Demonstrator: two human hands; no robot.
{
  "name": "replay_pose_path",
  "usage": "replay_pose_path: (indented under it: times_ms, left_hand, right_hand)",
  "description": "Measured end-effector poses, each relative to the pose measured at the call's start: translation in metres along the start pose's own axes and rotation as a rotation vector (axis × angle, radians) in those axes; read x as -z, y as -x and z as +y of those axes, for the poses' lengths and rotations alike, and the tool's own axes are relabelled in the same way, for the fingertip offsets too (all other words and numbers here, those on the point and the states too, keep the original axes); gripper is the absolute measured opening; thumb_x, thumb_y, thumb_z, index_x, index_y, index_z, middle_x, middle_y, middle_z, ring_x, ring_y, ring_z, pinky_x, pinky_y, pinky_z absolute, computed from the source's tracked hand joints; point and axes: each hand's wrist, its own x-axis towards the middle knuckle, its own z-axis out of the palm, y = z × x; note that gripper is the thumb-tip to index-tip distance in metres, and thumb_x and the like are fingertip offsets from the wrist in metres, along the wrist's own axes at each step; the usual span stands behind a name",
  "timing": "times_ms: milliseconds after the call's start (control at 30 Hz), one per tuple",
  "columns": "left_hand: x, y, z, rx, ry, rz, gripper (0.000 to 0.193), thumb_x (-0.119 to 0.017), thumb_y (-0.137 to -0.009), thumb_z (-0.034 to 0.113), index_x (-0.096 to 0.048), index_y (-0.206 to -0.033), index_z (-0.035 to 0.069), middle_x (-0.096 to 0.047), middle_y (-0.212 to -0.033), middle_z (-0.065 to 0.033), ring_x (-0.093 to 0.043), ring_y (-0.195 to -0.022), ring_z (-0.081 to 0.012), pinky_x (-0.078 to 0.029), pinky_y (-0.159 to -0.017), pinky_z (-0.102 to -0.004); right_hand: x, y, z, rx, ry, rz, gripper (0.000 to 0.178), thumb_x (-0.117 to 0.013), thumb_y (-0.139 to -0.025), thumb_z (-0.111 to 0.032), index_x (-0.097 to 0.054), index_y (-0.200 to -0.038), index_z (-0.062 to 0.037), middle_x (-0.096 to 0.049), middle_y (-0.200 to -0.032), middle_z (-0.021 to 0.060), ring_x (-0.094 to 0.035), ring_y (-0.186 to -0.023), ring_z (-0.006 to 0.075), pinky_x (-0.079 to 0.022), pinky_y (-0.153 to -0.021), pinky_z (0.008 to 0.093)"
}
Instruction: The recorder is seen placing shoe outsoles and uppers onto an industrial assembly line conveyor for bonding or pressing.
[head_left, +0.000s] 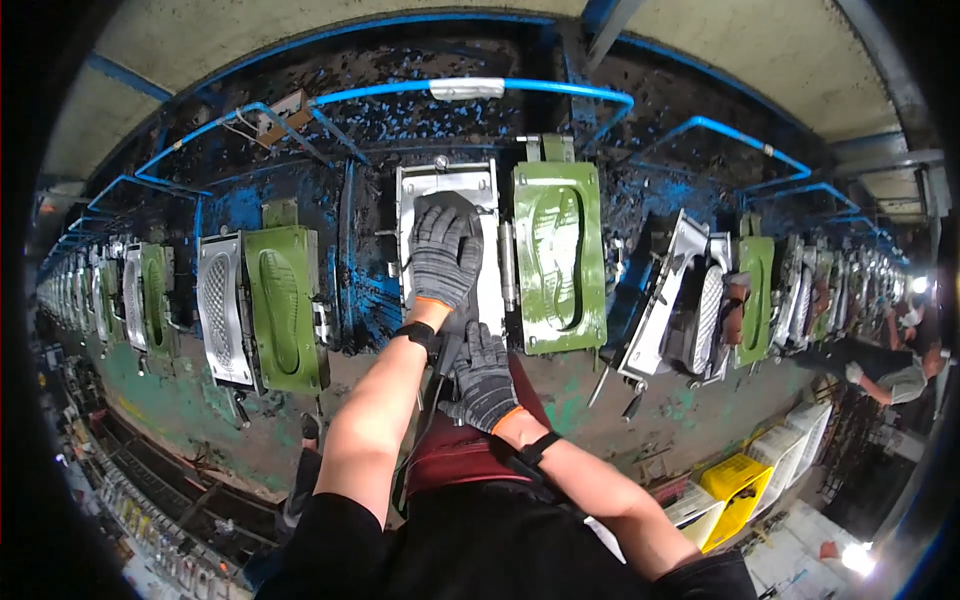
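Observation:
An open shoe-sole mould lies in front of me. Its silver half (487, 275) is on the left, and its glossy green half (590, 250) with a sole-shaped hollow is on the right. On the silver half rests a dark grey sole-shaped piece (460, 203), largely covered by my left hand (445, 258). That hand wears a grey striped glove with an orange cuff, its fingers laid flat over the piece. Lower down, at the mould's near edge, my right hand (484, 380) is gloved alike. Its fingers stretch forward against the piece's dark lower end, and its thumb points left.
Similar silver and green moulds, such as a green one (285, 310) at left and a tilted silver one (665, 300) at right, line the bench. Blue tube rails (560, 88) run behind. A yellow crate (735, 490) stands lower right, and a person (900, 375) is at far right.

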Motion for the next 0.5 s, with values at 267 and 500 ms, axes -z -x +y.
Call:
replay_pose_path:
  times_ms: [267,500]
  left_hand:
    - [0.001,-0.009,0.048,-0.002,-0.432,-0.371,0.083,-0.060,-0.090,0.054,-0.047,-0.149,-0.003,-0.038,-0.156,-0.0294,-0.024,-0.147,-0.0518,-0.011,-0.124,-0.0640]
    - [0.004,-0.011,0.048,0.077,-0.349,-0.329,0.076,-0.062,-0.090,0.048,-0.050,-0.148,0.001,-0.044,-0.153,-0.0234,-0.033,-0.144,-0.0482,-0.016,-0.124,-0.0600]
  right_hand:
    - [0.004,0.009,-0.001,-0.175,-0.153,-0.234,0.068,-0.078,-0.073,-0.041,-0.061,-0.125,-0.0010,-0.065,-0.125,0.0232,-0.062,-0.116,0.0383,-0.049,-0.094,0.0550]
    - [-0.033,0.009,0.015,-0.350,-0.254,-0.507,0.047,-0.069,-0.079,-0.029,-0.068,-0.118,-0.0025,-0.073,-0.107,0.0235,-0.070,-0.101,0.0409,-0.056,-0.087,0.0510]
